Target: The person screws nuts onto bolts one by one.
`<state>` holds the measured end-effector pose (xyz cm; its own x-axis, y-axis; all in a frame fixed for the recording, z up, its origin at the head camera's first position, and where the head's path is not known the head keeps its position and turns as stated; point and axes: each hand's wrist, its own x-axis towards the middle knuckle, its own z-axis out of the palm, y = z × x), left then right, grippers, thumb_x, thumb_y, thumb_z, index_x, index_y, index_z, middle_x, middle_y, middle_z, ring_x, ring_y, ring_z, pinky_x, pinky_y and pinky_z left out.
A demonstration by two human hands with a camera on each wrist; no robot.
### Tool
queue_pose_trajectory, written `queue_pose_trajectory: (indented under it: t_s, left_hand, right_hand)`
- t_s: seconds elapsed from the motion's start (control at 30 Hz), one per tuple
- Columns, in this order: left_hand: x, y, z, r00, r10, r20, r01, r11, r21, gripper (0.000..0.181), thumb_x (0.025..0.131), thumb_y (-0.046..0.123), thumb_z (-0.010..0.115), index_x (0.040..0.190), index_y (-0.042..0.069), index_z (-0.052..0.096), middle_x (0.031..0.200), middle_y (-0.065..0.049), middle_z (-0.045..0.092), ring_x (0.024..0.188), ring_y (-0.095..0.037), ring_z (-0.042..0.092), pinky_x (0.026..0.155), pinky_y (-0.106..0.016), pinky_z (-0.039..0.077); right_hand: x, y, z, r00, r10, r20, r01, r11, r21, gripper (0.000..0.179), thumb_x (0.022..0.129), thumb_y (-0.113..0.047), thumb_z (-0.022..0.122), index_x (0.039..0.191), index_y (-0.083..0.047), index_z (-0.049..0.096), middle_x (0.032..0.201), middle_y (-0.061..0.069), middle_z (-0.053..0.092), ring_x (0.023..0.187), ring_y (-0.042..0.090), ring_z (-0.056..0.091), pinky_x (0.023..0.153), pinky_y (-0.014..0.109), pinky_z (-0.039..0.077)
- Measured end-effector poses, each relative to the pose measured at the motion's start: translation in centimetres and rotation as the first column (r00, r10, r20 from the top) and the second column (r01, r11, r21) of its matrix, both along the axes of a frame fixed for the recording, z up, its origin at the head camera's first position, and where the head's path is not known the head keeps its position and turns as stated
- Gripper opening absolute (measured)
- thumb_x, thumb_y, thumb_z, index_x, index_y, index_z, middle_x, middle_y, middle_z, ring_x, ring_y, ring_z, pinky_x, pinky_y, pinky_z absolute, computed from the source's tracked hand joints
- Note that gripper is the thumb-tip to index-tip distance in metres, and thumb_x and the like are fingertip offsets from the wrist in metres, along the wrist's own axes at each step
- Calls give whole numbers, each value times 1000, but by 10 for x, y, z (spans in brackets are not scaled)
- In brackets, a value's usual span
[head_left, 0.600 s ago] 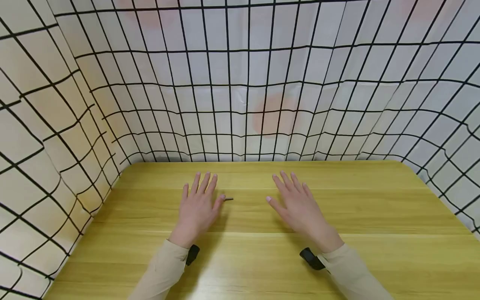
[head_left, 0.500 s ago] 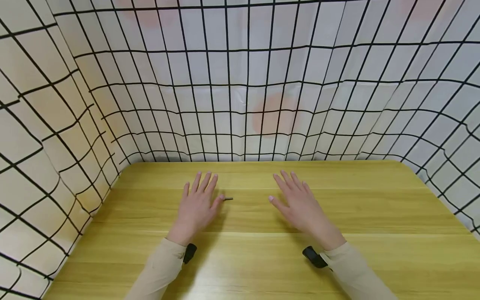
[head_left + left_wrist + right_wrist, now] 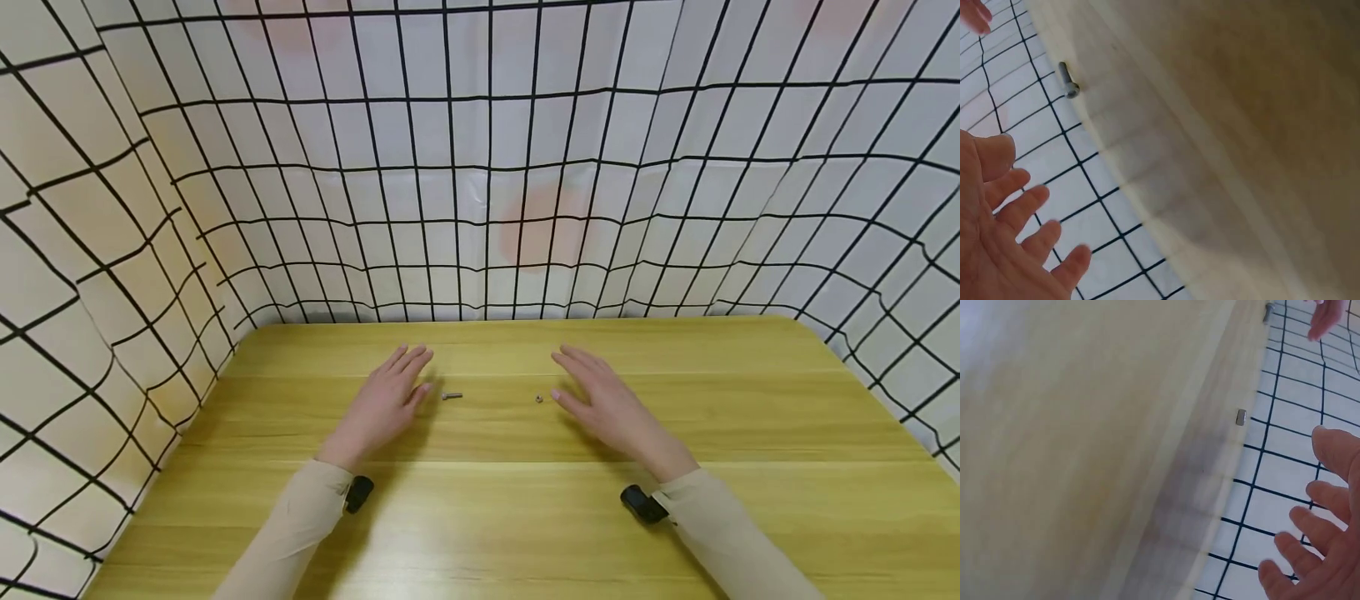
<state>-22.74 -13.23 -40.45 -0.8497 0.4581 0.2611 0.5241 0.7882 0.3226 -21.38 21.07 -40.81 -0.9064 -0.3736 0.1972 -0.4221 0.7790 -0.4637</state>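
A small metal bolt (image 3: 452,396) lies on the wooden table, its head toward my left hand (image 3: 384,402). That hand hovers just left of it, fingers extended and holding nothing. In the left wrist view the bolt (image 3: 1068,81) shows a round socketed head and a short shank. Farther right, a small metal nut (image 3: 538,398) rests on the table close to the thumb of my right hand (image 3: 611,404). The right hand also holds nothing, its fingers loosely spread. The right wrist view shows the nut (image 3: 1241,417) apart from the fingertips.
The wooden table (image 3: 480,525) spreads under both hands. A white sheet with a black grid (image 3: 465,192) rises behind its far edge and along both sides. A black wrist device (image 3: 643,504) sits at each sleeve cuff.
My hands have drawn apart, the left toward the left and the right slightly to the right, both turning more sideways. The bolt's head and the nut have come into sight.
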Motion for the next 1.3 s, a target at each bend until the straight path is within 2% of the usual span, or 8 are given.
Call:
queue_pose_trajectory:
  t_s: [0.2, 0.33, 0.47, 0.67, 0.8, 1.03, 1.3]
  left_hand:
    - [-11, -4, -4, 996, -79, 28, 77, 993, 90, 46, 99, 7, 58, 141, -4, 46, 144, -22, 46, 136, -39, 38, 111, -50, 28]
    - [-17, -5, -5, 989, -128, 74, 116, 981, 153, 41, 97, 2, 60, 136, -6, 50, 138, -21, 52, 130, -36, 46, 109, -47, 33]
    - [-19, -6, -5, 979, -132, 157, 100, 976, 195, 38, 96, 3, 61, 133, -4, 54, 134, -17, 55, 128, -34, 49, 106, -47, 36]
    - [-23, -4, -5, 964, -122, 235, 69, 972, 224, 30, 94, 3, 65, 123, -2, 62, 125, -13, 61, 119, -33, 55, 99, -46, 44]
    - [-25, -3, -4, 944, -127, 303, 48, 965, 257, 24, 92, 3, 68, 116, -1, 66, 116, -10, 64, 108, -31, 59, 91, -43, 49]
    - [-30, -3, -5, 888, -128, 441, -14, 952, 304, 26, 87, 1, 72, 113, 1, 69, 109, -8, 67, 99, -24, 61, 88, -38, 48]
    - [-34, -2, -7, 863, -156, 480, -27, 935, 353, 27, 85, 2, 75, 111, 1, 69, 102, -9, 66, 91, -20, 57, 82, -33, 47]
  right_hand:
    - [-8, 3, -6, 998, 50, 26, -48, 997, -65, 57, 100, -29, 59, 151, -13, 38, 157, 10, 31, 142, 34, 28, 112, 55, 22]
    - [-13, 4, -8, 995, 88, 50, -82, 989, -121, 53, 100, -25, 60, 148, -13, 43, 153, 9, 38, 141, 31, 32, 112, 53, 24]
    - [-18, 2, -9, 988, 125, 89, -107, 976, -187, 49, 98, -19, 63, 144, -10, 48, 148, 7, 45, 137, 29, 38, 109, 49, 33]
    - [-26, 0, -11, 976, 146, 162, -105, 967, -234, 44, 97, -14, 65, 139, -7, 54, 141, 7, 53, 127, 27, 51, 101, 44, 44]
    - [-32, -1, -13, 968, 156, 197, -107, 965, -238, 41, 96, -12, 65, 136, -6, 57, 133, 8, 58, 117, 26, 56, 97, 43, 46]
    - [-39, -2, -16, 949, 200, 244, -149, 966, -211, 38, 94, -8, 67, 131, -4, 61, 121, 7, 64, 106, 22, 60, 96, 45, 47]
    - [-45, 2, -17, 939, 232, 253, -184, 962, -203, 33, 92, -7, 69, 125, -4, 66, 112, 4, 69, 96, 17, 61, 86, 37, 50]
